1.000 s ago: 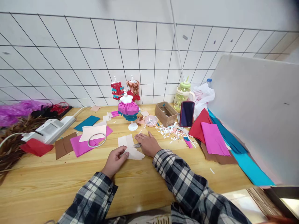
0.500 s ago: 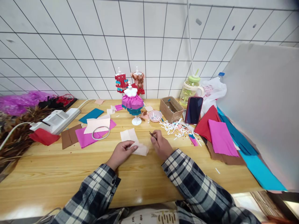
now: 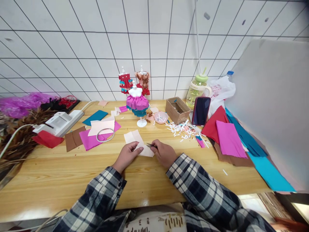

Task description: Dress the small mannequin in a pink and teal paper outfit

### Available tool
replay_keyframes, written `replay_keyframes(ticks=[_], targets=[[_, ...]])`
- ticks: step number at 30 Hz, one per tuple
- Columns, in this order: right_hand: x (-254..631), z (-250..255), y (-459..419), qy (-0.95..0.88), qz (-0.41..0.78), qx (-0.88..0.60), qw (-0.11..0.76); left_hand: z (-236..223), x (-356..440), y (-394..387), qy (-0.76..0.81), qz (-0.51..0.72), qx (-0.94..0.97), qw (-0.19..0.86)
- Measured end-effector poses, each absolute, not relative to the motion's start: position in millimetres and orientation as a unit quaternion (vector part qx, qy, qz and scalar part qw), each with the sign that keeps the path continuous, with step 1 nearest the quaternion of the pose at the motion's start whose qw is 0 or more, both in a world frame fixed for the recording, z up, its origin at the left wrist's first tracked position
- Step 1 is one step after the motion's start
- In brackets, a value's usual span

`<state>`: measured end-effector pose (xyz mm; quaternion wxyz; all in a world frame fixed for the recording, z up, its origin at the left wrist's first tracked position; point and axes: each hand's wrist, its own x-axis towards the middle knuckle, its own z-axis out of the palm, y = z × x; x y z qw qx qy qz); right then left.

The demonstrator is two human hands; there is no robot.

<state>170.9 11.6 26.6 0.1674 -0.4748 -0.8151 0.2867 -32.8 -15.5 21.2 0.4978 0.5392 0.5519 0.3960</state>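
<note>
Between thumb and fingers, my left hand (image 3: 127,156) pinches a pale pink piece of crepe paper (image 3: 146,151) just above the table. My right hand (image 3: 164,153) is closed round a small pair of scissors (image 3: 151,146), whose blades point left over the paper's right part. Another pale sheet (image 3: 131,136) lies flat just beyond my left hand. Farther back stands a small white dress form (image 3: 137,102) wearing a magenta and teal paper dress. Behind it are a form in a red outfit (image 3: 125,83) and one in a brown ruffled outfit (image 3: 143,82).
Left are a power strip (image 3: 60,122), folded coloured paper (image 3: 87,138) and a ring (image 3: 105,135). Toward the back right stand a pink dish (image 3: 161,117), a wooden box (image 3: 177,111), paper scraps (image 3: 181,130), a phone (image 3: 201,111) and a drink bottle (image 3: 196,91). More crepe paper (image 3: 230,138) lies far right.
My right hand has moved slightly left, bringing the scissors from beside the pale paper to over its right part. The held paper now lies flatter. The camera view has shifted slightly.
</note>
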Motion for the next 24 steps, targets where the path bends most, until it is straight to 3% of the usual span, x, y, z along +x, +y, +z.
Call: replay_keyframes(ticks=[8, 13, 24], targets=[[171.5, 22.4, 12.3, -0.821, 0.312, -0.440, 0.187, 18.4, -35.8, -14.9, 0.570, 0.387, 0.561, 0.459], [174.9, 20.0, 16.9, -0.814, 0.332, -0.408, 0.246, 15.2, -39.4, -14.4, 0.573, 0.375, 0.577, 0.444], [175.5, 26.4, 14.0, -0.828, 0.303, -0.423, 0.207, 18.1, -36.7, -14.4, 0.577, 0.359, 0.591, 0.435]])
